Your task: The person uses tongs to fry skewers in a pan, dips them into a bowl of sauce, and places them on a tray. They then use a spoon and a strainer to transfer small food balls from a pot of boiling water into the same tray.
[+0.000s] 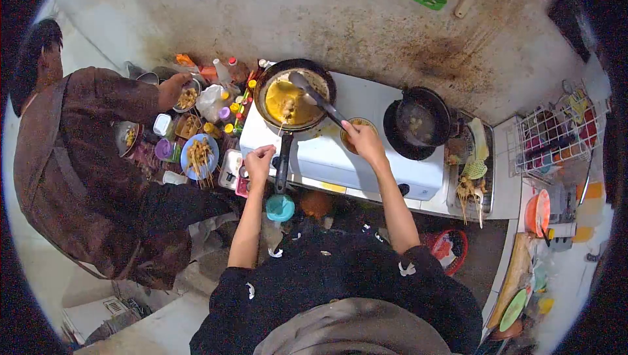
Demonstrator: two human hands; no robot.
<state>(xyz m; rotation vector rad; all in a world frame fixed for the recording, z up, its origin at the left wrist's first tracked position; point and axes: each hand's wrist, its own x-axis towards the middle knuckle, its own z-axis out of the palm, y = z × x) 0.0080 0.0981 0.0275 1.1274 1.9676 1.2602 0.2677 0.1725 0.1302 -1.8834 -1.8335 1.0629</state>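
Spatula (320, 102), diagonal, head pointing upper left

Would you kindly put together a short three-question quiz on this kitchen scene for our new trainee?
1. True or false: the right hand holds a utensil whose head is over the frying pan.
2. What lies on the blue plate?
3. Fill in the blank: seen in this view, the second pan on the stove stands to the ____ of the frying pan.

Key:
1. True.
2. Skewered food.
3. Right.
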